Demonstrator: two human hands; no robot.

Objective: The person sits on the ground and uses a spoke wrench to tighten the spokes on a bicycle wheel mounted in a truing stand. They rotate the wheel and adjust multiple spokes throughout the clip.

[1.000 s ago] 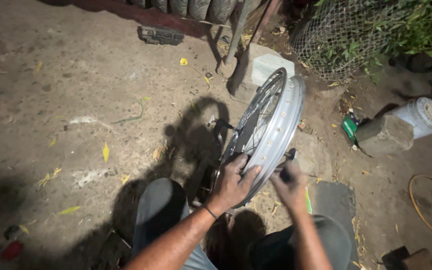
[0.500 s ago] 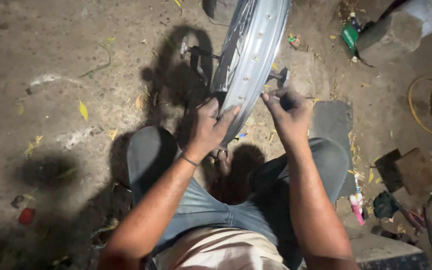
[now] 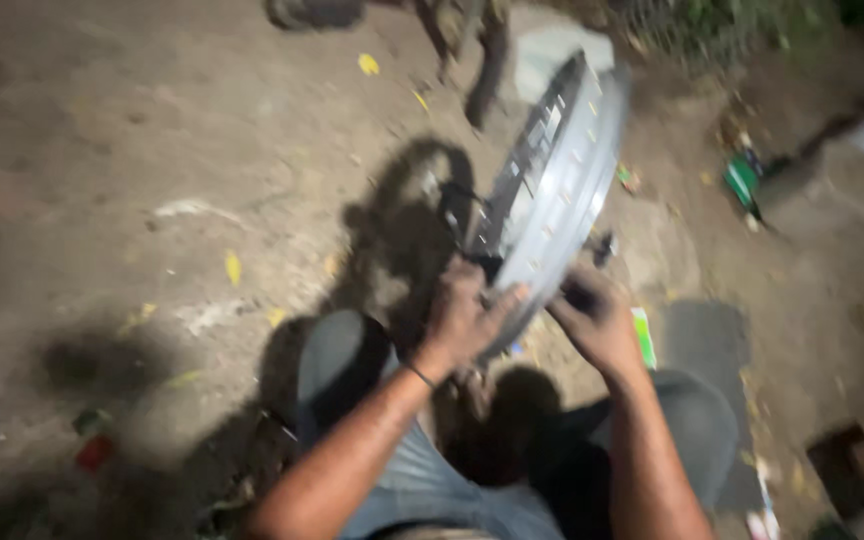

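Observation:
A silver spoked wheel rim (image 3: 552, 190) stands upright on the dirt ground in front of my knees, seen edge-on and blurred. My left hand (image 3: 462, 315) grips the near lower edge of the rim. My right hand (image 3: 592, 320) is closed around a small dark tool against the rim's right side; the tool's tip is hard to make out. Both forearms reach forward over my grey trousers.
Dirt ground (image 3: 152, 200) with yellow leaves lies to the left. A green container (image 3: 742, 180) and a grey block sit at the right. A pale stone (image 3: 552, 45) lies beyond the rim. A brown box (image 3: 862, 470) is at lower right.
The view has swung up and left and is now blurred. Both hands stay on the rim's lower edge, the right still closed on the tool.

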